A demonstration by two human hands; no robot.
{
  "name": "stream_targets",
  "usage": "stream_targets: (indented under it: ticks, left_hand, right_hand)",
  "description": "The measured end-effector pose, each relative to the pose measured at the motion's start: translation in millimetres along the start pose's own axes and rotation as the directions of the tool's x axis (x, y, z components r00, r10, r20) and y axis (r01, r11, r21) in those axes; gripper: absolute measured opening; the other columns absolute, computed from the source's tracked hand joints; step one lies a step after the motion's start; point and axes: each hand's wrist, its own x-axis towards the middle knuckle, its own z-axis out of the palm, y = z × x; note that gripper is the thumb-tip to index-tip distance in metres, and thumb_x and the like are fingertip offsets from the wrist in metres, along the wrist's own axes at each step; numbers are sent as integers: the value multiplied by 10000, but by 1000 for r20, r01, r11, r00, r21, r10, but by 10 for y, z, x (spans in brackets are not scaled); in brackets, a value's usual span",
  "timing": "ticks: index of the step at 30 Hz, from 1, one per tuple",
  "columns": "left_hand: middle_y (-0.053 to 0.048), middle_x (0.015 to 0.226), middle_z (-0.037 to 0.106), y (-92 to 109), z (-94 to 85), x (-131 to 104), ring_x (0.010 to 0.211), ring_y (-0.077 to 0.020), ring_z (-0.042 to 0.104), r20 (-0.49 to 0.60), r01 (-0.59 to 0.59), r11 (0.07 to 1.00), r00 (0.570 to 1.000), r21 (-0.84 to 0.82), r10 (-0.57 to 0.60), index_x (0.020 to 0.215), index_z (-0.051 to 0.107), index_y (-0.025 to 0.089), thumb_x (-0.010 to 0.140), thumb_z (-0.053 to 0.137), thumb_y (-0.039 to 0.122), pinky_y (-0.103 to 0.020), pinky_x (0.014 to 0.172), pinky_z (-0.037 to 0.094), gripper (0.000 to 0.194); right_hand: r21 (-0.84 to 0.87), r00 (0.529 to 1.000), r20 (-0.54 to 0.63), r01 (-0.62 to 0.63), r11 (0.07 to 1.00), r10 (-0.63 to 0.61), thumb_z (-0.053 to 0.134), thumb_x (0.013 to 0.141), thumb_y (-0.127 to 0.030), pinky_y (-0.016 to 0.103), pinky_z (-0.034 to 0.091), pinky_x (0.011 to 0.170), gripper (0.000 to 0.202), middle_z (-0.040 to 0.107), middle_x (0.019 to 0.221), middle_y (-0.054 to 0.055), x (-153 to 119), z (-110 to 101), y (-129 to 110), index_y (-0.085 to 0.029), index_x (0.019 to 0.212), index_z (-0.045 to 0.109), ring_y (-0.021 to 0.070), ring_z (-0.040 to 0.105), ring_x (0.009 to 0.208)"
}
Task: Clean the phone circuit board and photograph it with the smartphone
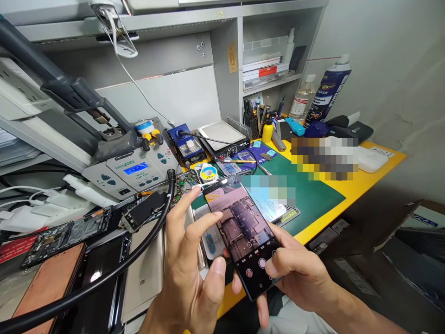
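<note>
A black smartphone [243, 227] is tilted at the centre, its screen showing a camera view of a circuit board with a round shutter button below. My right hand [299, 269] holds the phone's lower end, the thumb over the screen near that button and fingers underneath. Beside the phone's left edge is my left hand [194, 260], fingers spread and curved, the index fingertip over the screen's left part; it does not grip the phone. Under the phone lies a green mat [313, 199]. Part of a light-coloured device [212, 239] shows between my left hand and the phone.
A rework station [139, 169] stands at the left, its black hose [139, 255] crossing over several phone parts. Behind the phone are a solder spool [208, 173] and a blue soldering unit [186, 141]. A spray can [328, 90] and clear bottle [301, 99] stand at the back right.
</note>
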Motion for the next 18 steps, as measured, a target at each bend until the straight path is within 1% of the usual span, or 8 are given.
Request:
stream_targets:
  ticks: [4,6,8,11,13,15,18]
  left_hand:
    - [-118,1629,403,4,6,-6,1529,-329,399,-15,-7,1000,1000,-1,7,1366,576,230,920,485,231,-560,1244,336,456]
    - [-123,1615,417,2,9,-6,1517,-322,416,-17,-5,1000,1000,2,5,1358,584,224,920,478,228,-558,1232,355,450]
    - [-118,1603,430,-6,12,-3,1507,-311,426,-17,5,1000,1000,-3,-5,1351,589,231,922,477,236,-548,1224,362,443]
    - [-114,1589,447,-30,13,-1,1501,-306,434,-19,3,1000,1000,-16,-3,1350,590,240,923,481,236,-547,1218,372,441]
    - [-116,1587,453,-48,13,-3,1507,-312,433,-19,-4,999,1000,-32,4,1355,588,238,922,484,231,-554,1219,377,445]
    - [-120,1587,457,-62,13,-5,1515,-319,431,-20,-7,999,1000,-51,6,1357,589,235,925,483,229,-563,1223,377,445]
    - [-119,1590,459,-69,17,-3,1521,-322,431,-24,2,997,1000,-79,-4,1346,596,230,924,487,227,-567,1240,365,437]
  right_hand:
    - [11,1000,28,3,1000,-3,641,694,-153,272,625,454,610,805,898,132,1,-16,-9,-100,1300,597,150,673,405]
    - [9,999,42,10,1000,-10,632,705,-139,266,620,450,600,804,881,121,1,-20,-18,-110,1304,599,153,678,405]
    - [10,999,44,14,1000,-14,622,716,-136,263,617,449,571,803,856,113,1,-25,-28,-115,1287,615,157,681,407]
    - [0,998,59,-17,1000,17,615,726,-160,249,616,455,462,798,809,133,7,-33,-41,-87,1178,672,174,709,450]
    - [-7,999,50,-18,1000,18,623,714,-165,258,619,448,465,804,836,148,16,-36,-51,-83,1167,683,200,736,494]
    - [1,1000,28,-4,1000,4,630,699,-156,276,625,444,517,811,864,148,21,-34,-62,-93,1210,672,220,751,517]
    - [6,999,31,-11,1000,11,627,713,-149,268,635,466,459,815,845,174,17,-24,-83,-74,1163,682,222,765,556]
